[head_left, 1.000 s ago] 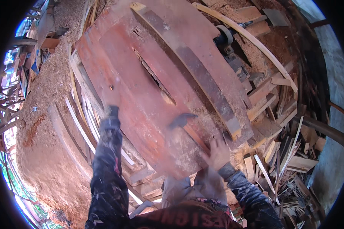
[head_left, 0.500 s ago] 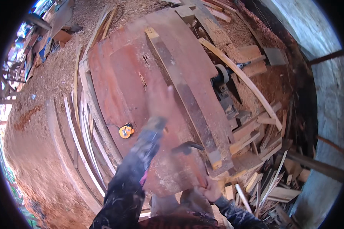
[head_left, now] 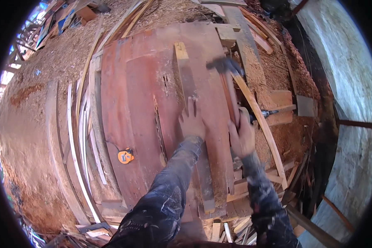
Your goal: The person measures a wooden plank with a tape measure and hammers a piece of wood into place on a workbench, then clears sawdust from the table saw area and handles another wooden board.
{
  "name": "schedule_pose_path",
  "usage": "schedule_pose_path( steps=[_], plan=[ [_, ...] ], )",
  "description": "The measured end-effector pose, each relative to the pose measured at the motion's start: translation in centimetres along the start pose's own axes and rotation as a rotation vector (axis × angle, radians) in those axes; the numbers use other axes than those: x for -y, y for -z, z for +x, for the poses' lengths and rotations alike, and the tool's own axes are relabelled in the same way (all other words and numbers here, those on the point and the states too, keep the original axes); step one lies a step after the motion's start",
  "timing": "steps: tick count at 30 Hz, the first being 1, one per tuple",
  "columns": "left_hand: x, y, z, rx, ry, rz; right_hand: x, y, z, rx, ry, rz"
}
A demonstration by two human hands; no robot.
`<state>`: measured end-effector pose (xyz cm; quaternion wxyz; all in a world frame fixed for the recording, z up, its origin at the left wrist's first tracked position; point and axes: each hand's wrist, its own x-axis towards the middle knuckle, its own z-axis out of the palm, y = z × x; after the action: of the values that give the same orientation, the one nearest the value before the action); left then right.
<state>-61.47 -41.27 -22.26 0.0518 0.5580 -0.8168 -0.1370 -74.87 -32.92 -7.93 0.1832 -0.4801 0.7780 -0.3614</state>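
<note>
My left hand (head_left: 192, 125) lies palm down on a long wooden batten (head_left: 189, 87), its fingers stretched out. The batten is dark along its length with pale ends, and it rests lengthwise on the worn reddish wooden tabletop (head_left: 138, 82). In my right hand (head_left: 243, 134) is the handle of a claw hammer (head_left: 230, 93), raised near the table's right side with its dark head pointing away from me. My thumb and fingers are wrapped round the lower handle. An orange tape measure (head_left: 125, 156) sits on the left part of the tabletop.
A pale curved wooden strip (head_left: 260, 120) slants past the table's right edge, over part of a power tool (head_left: 268, 113). Long thin strips (head_left: 84, 136) lie along the left side. Sawdust and shavings (head_left: 66, 68) cover the ground, with wood offcuts (head_left: 242, 226) near the front.
My right hand has raised the hammer from the near edge to the right side of the table. The left hand has moved right and come down on the batten. The view has shifted.
</note>
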Motion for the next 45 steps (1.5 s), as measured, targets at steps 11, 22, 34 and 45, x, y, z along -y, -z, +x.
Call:
schedule_pose_path(
  steps=[11,22,34,45],
  plan=[
    [-1.9,2.8,1.1,0.095,-0.023,-0.086,0.4,-10.3,17.9,-0.213,-0.011,-0.08],
    [-1.1,1.6,0.6,0.073,-0.032,-0.117,2.6,-9.6,17.2,-0.373,0.21,0.14],
    [0.1,0.7,0.4,0.031,-0.045,-0.149,8.5,-8.2,16.4,-0.366,0.1,0.244],
    [0.8,1.1,0.0,-0.008,-0.081,-0.126,9.0,-8.6,18.7,-0.185,0.004,0.127]
  ],
)
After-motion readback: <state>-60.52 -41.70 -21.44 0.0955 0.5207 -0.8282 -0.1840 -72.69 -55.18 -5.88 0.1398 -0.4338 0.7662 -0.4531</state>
